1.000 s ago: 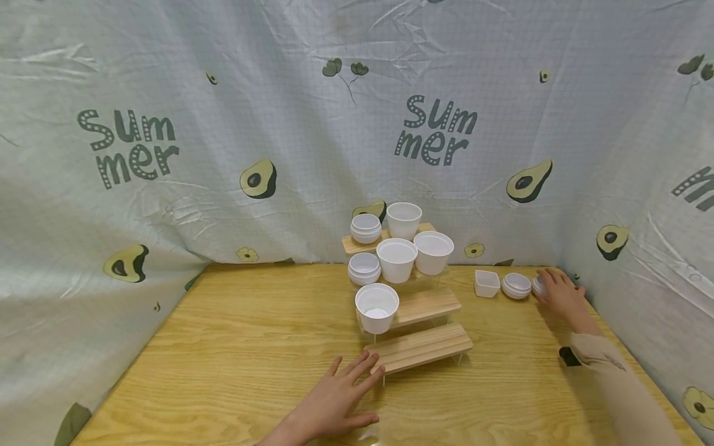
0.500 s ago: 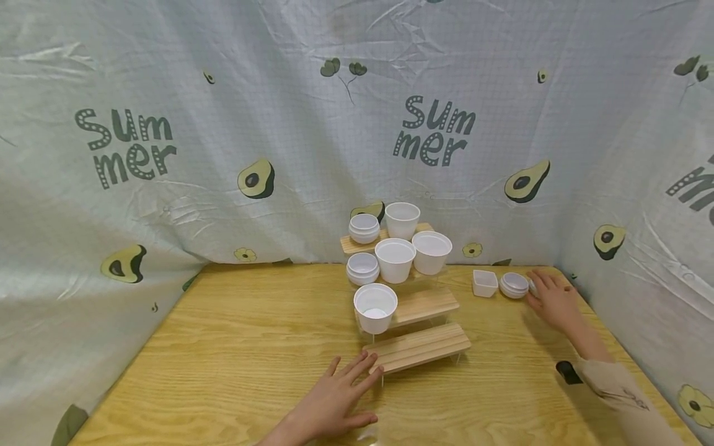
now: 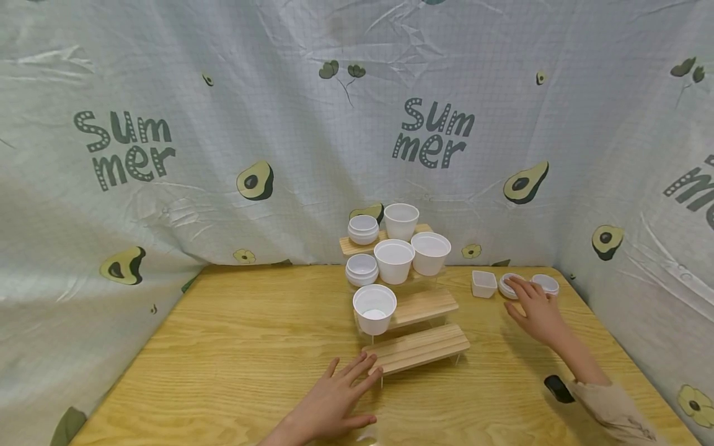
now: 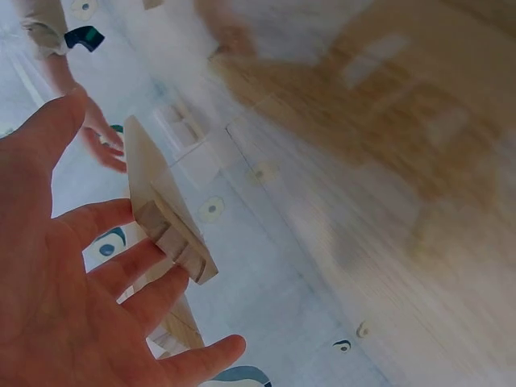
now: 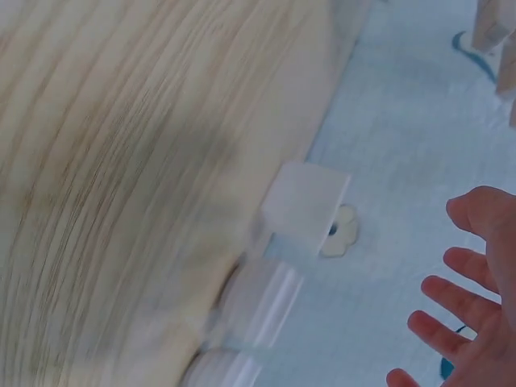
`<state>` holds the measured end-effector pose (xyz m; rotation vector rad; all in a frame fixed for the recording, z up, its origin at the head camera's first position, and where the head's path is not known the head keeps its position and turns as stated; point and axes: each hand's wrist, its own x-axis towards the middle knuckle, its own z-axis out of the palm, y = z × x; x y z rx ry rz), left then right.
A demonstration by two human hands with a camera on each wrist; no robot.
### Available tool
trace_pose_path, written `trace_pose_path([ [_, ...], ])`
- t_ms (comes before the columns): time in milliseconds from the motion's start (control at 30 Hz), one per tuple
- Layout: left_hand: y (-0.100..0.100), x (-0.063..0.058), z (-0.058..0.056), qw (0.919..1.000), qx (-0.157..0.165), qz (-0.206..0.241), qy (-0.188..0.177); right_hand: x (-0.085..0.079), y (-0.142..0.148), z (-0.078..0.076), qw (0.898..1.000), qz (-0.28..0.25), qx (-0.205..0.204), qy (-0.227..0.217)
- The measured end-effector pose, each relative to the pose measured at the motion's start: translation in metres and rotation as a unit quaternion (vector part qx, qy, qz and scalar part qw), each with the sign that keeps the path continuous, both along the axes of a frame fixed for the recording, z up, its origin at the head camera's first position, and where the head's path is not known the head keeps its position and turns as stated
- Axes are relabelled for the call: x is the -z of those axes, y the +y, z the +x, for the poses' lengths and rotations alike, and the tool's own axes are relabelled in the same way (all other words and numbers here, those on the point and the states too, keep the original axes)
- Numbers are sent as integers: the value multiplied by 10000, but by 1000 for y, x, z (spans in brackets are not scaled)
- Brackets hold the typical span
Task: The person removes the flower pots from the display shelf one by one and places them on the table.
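Note:
My left hand lies with fingers spread, its fingertips touching the left end of the lowest wooden step of a tiered stand. In the left wrist view, fingertips of the left hand meet that step's end. My right hand hovers with loosely extended fingers by a round white jar, partly covering it. A square white cup stands left of that jar; another round jar stands to its right. In the right wrist view, the right hand holds nothing.
The stand's upper steps carry several white pots, including a wide cup on the third step and a round jar at the top. A printed curtain hangs behind the wooden table. A black band is at the right sleeve.
My right hand has moved left from the far-right round jar, leaving that jar in plain sight, and is now at the middle jar. The left hand has stayed put.

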<state>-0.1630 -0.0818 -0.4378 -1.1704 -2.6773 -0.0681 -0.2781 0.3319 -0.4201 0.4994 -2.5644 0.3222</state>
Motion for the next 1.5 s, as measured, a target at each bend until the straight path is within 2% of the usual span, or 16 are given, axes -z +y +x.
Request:
trace_pose_path([
  [300,0,3,-2,10000,-34,20,-90,-3,-27,15,9979,39,-383,522],
  [667,-1,3,0,10000,-32,28,54,-14,-61,31,9923,-215,-989,716],
  [933,-1,3,0,9999,-73,61,-49,-24,-85,36,9857,-293,-1392,901],
  [1167,-1,5,0,9998,-57,69,-172,-30,-100,43,9809,-262,-1564,1131],
  [1500,-1,4,0,9998,-49,72,-151,-37,-126,45,9749,-300,-1911,1104],
])
